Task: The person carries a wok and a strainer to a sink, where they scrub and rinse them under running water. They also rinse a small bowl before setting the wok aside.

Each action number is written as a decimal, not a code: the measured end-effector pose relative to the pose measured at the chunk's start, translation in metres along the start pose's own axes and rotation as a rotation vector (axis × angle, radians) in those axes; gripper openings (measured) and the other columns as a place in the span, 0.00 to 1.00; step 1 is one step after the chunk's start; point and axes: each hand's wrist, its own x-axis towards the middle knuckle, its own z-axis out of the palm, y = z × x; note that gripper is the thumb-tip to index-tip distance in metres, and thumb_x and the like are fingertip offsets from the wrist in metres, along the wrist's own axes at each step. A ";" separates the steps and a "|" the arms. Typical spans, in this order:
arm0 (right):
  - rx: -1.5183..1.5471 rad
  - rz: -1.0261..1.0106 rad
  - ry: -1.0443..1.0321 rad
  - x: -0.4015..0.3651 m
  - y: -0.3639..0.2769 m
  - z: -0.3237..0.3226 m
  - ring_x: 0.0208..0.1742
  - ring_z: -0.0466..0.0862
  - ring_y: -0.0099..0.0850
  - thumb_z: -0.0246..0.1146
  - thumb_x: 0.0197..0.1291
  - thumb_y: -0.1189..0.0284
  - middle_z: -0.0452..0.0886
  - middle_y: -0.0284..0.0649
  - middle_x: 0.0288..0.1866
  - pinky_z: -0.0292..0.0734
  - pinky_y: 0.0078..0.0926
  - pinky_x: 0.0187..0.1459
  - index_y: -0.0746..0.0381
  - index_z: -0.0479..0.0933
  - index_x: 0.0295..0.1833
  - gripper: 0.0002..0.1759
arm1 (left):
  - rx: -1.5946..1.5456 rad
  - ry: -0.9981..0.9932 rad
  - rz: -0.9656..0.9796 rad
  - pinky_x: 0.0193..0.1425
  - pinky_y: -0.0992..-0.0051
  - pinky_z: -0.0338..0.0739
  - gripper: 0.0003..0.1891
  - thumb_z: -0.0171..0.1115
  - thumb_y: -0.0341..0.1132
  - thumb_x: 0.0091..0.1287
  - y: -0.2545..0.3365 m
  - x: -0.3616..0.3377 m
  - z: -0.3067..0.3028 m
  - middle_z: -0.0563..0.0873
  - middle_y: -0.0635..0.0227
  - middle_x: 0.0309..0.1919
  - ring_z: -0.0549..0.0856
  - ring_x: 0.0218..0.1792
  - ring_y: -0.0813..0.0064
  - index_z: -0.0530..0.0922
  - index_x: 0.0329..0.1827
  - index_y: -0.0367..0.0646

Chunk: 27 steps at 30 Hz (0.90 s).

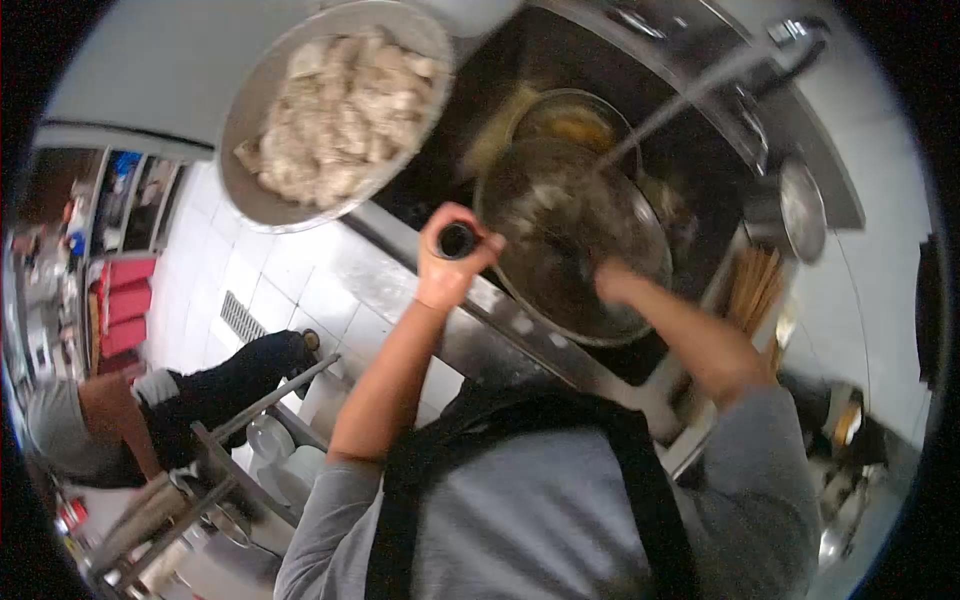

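Note:
My left hand (455, 262) is wrapped round a dark, hollow-ended handle (457, 240) beside the rim of a large wok (560, 275). The wok sits on the dark stove, with steam or wet glare blurring its inside. Over the wok's right half is my right hand (618, 282), smeared by motion; its fingers and anything they hold cannot be made out. A large metal bowl (237, 165) heaped with pale food pieces (345, 115) stands beyond my left hand.
Behind the wok are a round pan (575, 115) and a long metal faucet (700, 90). A metal pot (800, 212) and bundled wooden sticks (755, 290) lie right. Another person (110, 420) is at the lower left, near a metal-framed rack (215, 455).

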 end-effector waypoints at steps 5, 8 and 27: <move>-0.672 -0.054 0.164 0.021 -0.043 0.027 0.63 0.64 0.52 0.54 0.53 0.74 0.55 0.57 0.67 0.62 0.42 0.61 0.53 0.47 0.71 0.40 | -0.097 0.036 -0.100 0.35 0.79 0.70 0.12 0.68 0.25 0.47 0.012 -0.001 0.004 0.74 0.73 0.24 0.75 0.29 0.82 0.70 0.27 0.41; -0.646 -0.201 0.408 0.046 -0.011 0.000 0.61 0.67 0.49 0.56 0.50 0.78 0.62 0.56 0.62 0.67 0.40 0.56 0.61 0.52 0.66 0.35 | -0.033 0.014 -0.014 0.28 0.79 0.74 0.13 0.67 0.21 0.49 0.009 -0.003 0.003 0.76 0.71 0.24 0.79 0.24 0.80 0.69 0.29 0.41; -0.286 -0.429 0.209 0.021 -0.082 0.027 0.56 0.71 0.49 0.56 0.49 0.77 0.66 0.59 0.59 0.65 0.40 0.56 0.66 0.58 0.62 0.31 | -0.020 -0.001 -0.081 0.36 0.80 0.69 0.11 0.67 0.24 0.46 0.014 0.004 0.001 0.75 0.74 0.25 0.74 0.29 0.83 0.71 0.27 0.41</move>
